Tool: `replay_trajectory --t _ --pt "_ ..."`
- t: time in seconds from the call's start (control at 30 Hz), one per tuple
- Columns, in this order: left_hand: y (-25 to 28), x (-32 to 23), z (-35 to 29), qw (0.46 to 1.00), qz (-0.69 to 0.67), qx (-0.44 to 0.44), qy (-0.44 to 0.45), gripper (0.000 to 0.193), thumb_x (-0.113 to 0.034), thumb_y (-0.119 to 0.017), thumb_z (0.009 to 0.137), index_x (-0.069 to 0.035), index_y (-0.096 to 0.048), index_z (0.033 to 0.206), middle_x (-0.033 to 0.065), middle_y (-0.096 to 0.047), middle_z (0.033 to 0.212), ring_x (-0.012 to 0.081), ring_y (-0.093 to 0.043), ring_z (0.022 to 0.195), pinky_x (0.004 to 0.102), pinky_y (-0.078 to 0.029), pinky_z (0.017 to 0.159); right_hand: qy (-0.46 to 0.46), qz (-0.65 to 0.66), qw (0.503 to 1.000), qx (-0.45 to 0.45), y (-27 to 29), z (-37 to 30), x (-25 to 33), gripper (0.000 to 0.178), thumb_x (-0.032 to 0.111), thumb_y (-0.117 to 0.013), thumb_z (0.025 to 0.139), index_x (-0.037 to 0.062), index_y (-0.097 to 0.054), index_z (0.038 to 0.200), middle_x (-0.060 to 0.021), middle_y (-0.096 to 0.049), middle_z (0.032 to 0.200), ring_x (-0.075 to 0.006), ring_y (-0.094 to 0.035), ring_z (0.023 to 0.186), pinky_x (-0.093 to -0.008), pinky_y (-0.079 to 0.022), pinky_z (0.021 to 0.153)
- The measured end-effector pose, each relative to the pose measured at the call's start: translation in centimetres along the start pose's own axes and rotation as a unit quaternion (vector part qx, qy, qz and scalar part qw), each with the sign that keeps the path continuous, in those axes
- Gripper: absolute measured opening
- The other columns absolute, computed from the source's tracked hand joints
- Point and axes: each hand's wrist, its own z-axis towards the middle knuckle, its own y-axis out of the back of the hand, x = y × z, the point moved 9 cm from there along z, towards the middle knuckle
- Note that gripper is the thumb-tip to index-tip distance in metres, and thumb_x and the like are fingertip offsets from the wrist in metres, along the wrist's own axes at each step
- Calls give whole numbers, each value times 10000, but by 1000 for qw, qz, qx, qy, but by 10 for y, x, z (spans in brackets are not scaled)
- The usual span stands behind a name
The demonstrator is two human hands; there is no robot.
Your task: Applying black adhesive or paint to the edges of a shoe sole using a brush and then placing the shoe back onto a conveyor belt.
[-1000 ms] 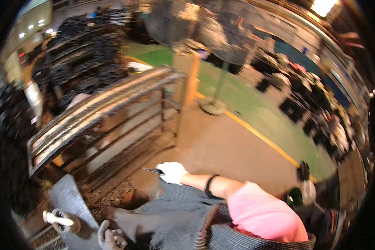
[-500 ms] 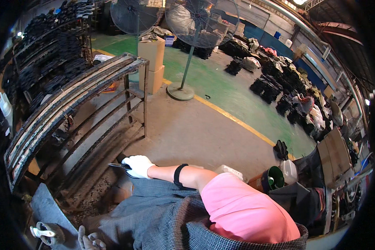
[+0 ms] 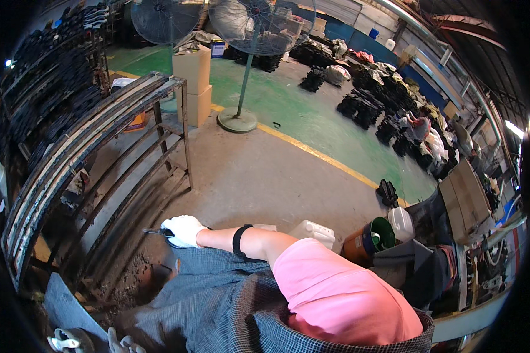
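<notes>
My right hand (image 3: 184, 231), in a white glove, is closed around a thin dark blade-like piece (image 3: 155, 231). Its tip points left, toward the rack; its exact kind is unclear. My right arm wears a pink sleeve and a black band. At the lower left edge, my left hand (image 3: 123, 342) shows only some grey-gloved fingers, apart, with nothing visible between them. Beside them, a white-handled brush (image 3: 63, 342) rests at a round pot (image 3: 83, 340), partly cut off by the edge. A grey board (image 3: 70, 309) lies just beyond. A dark checked cloth (image 3: 212, 294) covers my lap.
A long metal rack (image 3: 94, 138) with crusted rails stands left. Two pedestal fans, one with a round base (image 3: 237, 120), and stacked cartons (image 3: 193, 88) stand beyond. A white jug (image 3: 312, 233) and a bucket (image 3: 383, 234) stand right. Black piles (image 3: 365, 109) line the far floor.
The whole view has shifted, so the rack, fans and both hands sit further left. My left hand and the brush pot are lower and more cut off. My right hand still grips the dark piece.
</notes>
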Motion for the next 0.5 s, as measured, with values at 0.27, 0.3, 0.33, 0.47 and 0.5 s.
replay_trajectory --t 0.27,0.3,0.33,0.47,0.5 --pt "6 6 6 995 -43 85 -18 451 -238 -548 1061 -12 -546 1452 121 -651 1054 129 -541 712 212 -431 582 -12 26 999 33 2 -3 6 330 287 -692 860 122 -699 1146 -174 -737 1027 -381 -703 1013 -485 -554 897" --pt "2 6 6 993 -52 104 -16 452 -234 -547 1062 -11 -539 1455 120 -644 1061 130 -535 703 215 -430 579 -4 23 999 28 2 -3 9 324 281 -693 856 120 -702 1137 -176 -738 1021 -381 -704 1010 -487 -555 892" --pt "1 6 7 993 -51 106 -14 452 -234 -547 1062 -11 -539 1455 120 -644 1061 130 -535 703 215 -430 579 3 20 999 25 2 -2 11 317 274 -694 853 117 -705 1128 -177 -738 1015 -382 -704 1006 -490 -556 887" --pt "-2 3 4 992 -50 111 -17 460 -228 -549 1063 -4 -521 1464 110 -621 1045 122 -513 675 210 -426 572 4 19 1000 23 5 -5 17 318 274 -703 834 110 -713 1107 -184 -738 996 -385 -706 995 -496 -559 876" --pt "0 4 6 993 -51 103 -16 465 -229 -550 1064 -2 -514 1468 107 -616 1037 119 -507 668 209 -425 569 9 15 1000 19 4 -4 19 326 278 -701 831 107 -714 1109 -185 -738 990 -384 -710 984 -496 -563 868"
